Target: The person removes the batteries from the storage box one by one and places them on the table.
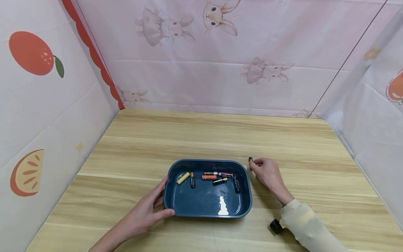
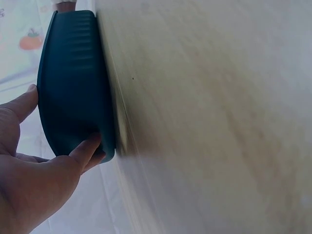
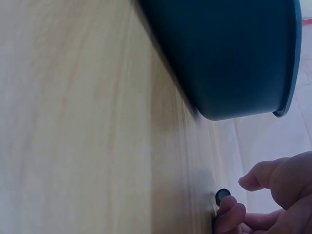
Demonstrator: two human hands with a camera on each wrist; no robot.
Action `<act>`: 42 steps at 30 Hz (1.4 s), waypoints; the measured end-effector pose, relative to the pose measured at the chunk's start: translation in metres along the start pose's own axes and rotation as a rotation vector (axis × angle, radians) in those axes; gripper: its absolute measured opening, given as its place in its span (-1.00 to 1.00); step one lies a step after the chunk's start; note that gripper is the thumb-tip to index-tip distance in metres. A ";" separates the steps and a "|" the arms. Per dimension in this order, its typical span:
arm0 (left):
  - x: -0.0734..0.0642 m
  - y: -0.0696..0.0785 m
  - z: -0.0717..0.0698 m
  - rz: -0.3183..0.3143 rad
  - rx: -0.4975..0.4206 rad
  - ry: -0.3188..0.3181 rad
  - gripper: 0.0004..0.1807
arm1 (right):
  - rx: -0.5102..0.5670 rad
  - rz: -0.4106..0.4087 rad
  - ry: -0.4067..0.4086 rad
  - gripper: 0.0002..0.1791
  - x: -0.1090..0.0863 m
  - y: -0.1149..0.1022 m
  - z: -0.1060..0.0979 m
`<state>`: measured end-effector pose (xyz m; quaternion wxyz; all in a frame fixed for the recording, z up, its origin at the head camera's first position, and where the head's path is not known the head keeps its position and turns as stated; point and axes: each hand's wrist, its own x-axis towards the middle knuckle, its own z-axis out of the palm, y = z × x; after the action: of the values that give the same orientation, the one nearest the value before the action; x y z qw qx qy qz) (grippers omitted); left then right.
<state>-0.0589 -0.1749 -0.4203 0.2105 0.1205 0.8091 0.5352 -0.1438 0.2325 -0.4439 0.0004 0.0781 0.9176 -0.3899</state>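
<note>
A dark blue rectangular tray (image 1: 208, 214) stands on the table with several batteries in it, among them a yellow battery (image 1: 183, 178) and an orange battery (image 1: 209, 177). My left hand (image 1: 148, 210) holds the tray's left end, thumb at the rim and fingers on the outer wall, as the left wrist view shows. Right of the tray's far corner, a small dark battery (image 1: 250, 159) lies on the table. My right hand (image 1: 267, 174) is at it: in the right wrist view, curled fingertips (image 3: 230, 217) partly cover the battery, while the thumb stands apart from it.
A wooden table (image 1: 126, 150) bears everything. Pink cloth (image 1: 201, 84) with rabbits hangs behind it, with white fruit-printed cloth at both sides. A black wrist camera (image 1: 276, 226) sits at the right sleeve, near the tray's right front corner.
</note>
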 end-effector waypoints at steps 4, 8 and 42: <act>0.000 0.000 0.000 0.008 -0.002 -0.004 0.11 | -0.015 0.005 -0.002 -0.61 -0.001 0.000 -0.003; 0.001 0.000 0.001 0.022 -0.011 -0.015 0.11 | -0.048 -0.027 0.027 -0.53 -0.004 -0.005 -0.013; 0.002 0.003 0.001 -0.034 -0.033 0.009 0.10 | 0.245 -0.278 -0.384 -0.73 -0.050 -0.122 0.084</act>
<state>-0.0600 -0.1725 -0.4184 0.2177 0.1010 0.8031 0.5454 -0.1174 0.0817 -0.4119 0.1116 -0.1248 0.8486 -0.5018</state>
